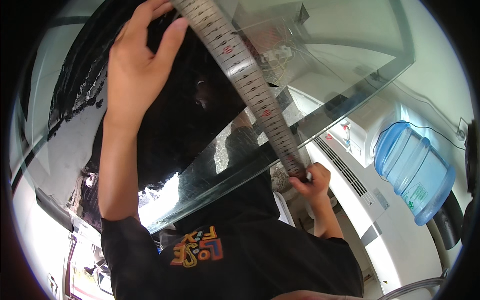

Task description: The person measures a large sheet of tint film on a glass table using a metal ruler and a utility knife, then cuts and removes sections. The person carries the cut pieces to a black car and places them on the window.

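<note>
A long steel ruler (250,85) lies diagonally over a glass sheet (225,185) that is partly covered by black film (180,115). At its far upper part, my left hand (140,60) rests over the film with thumb and fingers spread. The thumb tip comes up against the ruler's left edge, and the fingertips run to the top of the picture. At the ruler's near end, by the glass edge, my right hand (317,185) has its fingers closed around that end. A small pale piece shows between those fingers, too small to name.
A blue water jug (415,172) lies tilted at the right, next to a long white appliance with a vent (345,165). Through the glass, a power strip (277,54) and loose cables show. The glass sheet's corner juts out at the upper right.
</note>
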Tool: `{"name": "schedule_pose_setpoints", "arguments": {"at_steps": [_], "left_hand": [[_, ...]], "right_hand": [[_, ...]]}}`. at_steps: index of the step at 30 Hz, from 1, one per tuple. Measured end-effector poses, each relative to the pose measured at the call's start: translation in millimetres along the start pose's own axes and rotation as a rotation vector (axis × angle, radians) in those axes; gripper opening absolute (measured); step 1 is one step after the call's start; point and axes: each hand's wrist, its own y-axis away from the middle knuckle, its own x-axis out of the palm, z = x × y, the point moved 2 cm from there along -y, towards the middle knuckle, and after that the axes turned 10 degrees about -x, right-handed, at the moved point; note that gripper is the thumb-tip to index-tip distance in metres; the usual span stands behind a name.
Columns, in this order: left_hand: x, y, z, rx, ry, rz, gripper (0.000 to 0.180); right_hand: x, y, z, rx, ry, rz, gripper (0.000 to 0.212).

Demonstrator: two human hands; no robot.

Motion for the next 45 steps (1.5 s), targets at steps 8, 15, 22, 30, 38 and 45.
{"name": "schedule_pose_setpoints", "arguments": {"at_steps": [8,15,22,30,38,45], "left_hand": [[16.1,22.1,-14.2,0.452,-0.432,0.113,0.045],[28.9,24.1,-26.9,0.428,-0.421,0.267,0.045],[32.9,24.5,-22.9,0.445,-0.439,0.242,0.050],[35.8,23.4,-18.0,0.476,-0.426,0.203,0.051],[33.1,21.9,-22.8,0.374,-0.523,0.310,0.053],[32.0,19.3,-28.5,0.335,-0.550,0.396,0.055]], "right_hand": [[0.8,9.4,-6.1,0.091,-0.017,0.130,0.029],[-26.4,-29.7,-13.5,-0.105,0.184,-0.012,0.016],[3.7,-111.7,33.2,-0.245,0.153,0.022,0.057],[8.3,-109.6,27.1,-0.238,0.202,0.017,0.061],[7.0,-110.3,27.7,-0.228,0.201,0.040,0.058],[8.4,-110.5,26.2,-0.223,0.175,0.025,0.055]]}}
